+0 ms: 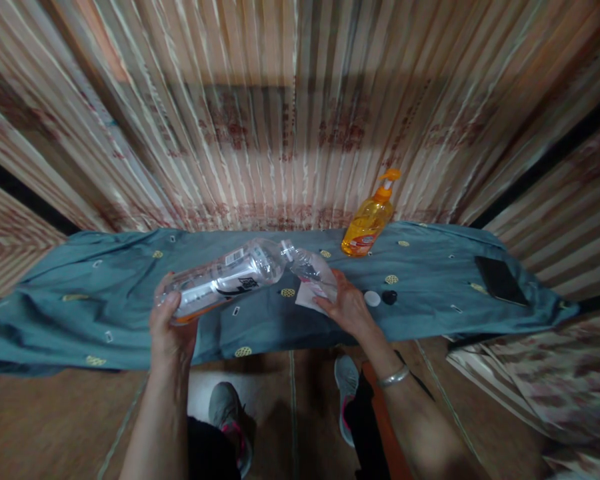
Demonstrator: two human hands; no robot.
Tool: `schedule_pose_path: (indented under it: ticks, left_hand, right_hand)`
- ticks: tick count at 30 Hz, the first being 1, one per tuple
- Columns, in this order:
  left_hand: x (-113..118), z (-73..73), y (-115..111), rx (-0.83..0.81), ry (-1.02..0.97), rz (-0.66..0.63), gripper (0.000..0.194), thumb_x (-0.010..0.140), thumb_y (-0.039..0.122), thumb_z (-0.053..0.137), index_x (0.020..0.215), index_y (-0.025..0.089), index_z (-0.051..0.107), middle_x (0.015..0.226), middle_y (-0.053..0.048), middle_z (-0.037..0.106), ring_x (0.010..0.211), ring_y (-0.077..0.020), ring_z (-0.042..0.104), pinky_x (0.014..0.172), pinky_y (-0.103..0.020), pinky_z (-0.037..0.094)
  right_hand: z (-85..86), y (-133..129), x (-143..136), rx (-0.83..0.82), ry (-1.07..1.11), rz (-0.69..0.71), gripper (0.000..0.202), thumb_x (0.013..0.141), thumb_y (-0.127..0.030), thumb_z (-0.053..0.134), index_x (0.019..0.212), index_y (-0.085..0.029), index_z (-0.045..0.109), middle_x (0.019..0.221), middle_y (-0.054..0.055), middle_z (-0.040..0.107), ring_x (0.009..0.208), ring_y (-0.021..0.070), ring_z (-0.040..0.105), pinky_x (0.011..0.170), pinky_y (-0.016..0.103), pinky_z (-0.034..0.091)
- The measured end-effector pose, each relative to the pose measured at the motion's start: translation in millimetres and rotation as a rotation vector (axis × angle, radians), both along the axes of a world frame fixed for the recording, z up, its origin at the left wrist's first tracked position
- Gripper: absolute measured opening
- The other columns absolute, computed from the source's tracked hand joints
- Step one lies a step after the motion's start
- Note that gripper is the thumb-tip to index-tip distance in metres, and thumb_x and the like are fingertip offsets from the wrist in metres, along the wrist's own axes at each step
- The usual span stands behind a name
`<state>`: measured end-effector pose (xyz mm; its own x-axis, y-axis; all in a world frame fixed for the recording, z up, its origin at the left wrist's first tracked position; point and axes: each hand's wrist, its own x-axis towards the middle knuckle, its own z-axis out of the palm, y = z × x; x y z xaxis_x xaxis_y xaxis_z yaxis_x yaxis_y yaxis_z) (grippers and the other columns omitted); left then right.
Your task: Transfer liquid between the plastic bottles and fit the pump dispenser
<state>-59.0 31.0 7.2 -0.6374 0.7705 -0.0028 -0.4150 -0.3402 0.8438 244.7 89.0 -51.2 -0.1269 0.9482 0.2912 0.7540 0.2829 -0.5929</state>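
In the head view, my left hand (173,320) is wrapped round the base of a large clear plastic bottle (230,277) with a silver label. It lies tilted almost flat, and a little orange shows along its underside. My right hand (347,303) grips a smaller clear plastic bottle (310,265), whose neck meets the large bottle's mouth. Whether the two mouths touch or merely overlap, I cannot tell. A pale pink patch (307,297), a label or paper, shows by my right fingers. Near that hand lie a white cap (372,298) and a black cap (390,297).
An orange pump bottle (367,223) of yellow liquid stands at the back of the table, which has a teal patterned cloth (130,293). A flat black object (500,280) lies at the right. Behind the table hangs a pleated curtain (280,133).
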Motion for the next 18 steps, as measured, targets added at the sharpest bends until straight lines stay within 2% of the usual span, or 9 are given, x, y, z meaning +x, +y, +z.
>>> schedule_pose_path:
  ticks: [6,12,18]
  left_hand:
    - [1.2,-2.0,-0.1,0.008,0.015,0.039,0.046,0.051,0.034,0.087,0.093,0.025,0.073,0.097,0.0,0.073,0.086,-0.0181,0.063,0.072,-0.026,0.052]
    - [0.2,-5.8,1.2,0.029,0.027,0.038,0.055,0.05,0.036,0.088,0.102,0.023,0.072,0.097,0.0,0.073,0.084,-0.0171,0.064,0.072,-0.026,0.053]
    - [-0.8,-6.2,2.6,0.04,0.023,0.048,0.056,0.052,0.033,0.086,0.106,0.024,0.073,0.099,-0.001,0.074,0.083,-0.0167,0.065,0.071,-0.028,0.054]
  right_hand:
    - [-1.0,4.1,4.1,0.109,-0.018,0.0,0.06,0.079,-0.037,0.078,0.133,-0.019,0.059,0.134,0.017,0.067,0.124,0.0357,0.063,0.106,0.053,0.052]
    - [4.3,5.4,2.3,0.073,-0.055,0.013,0.072,0.079,-0.037,0.077,0.143,-0.016,0.051,0.126,0.016,0.072,0.112,0.036,0.07,0.099,0.053,0.054]
    - [7.5,8.7,-0.1,0.04,-0.038,-0.02,0.059,0.081,-0.037,0.074,0.134,-0.017,0.058,0.114,0.014,0.076,0.105,0.0357,0.072,0.094,0.05,0.057]
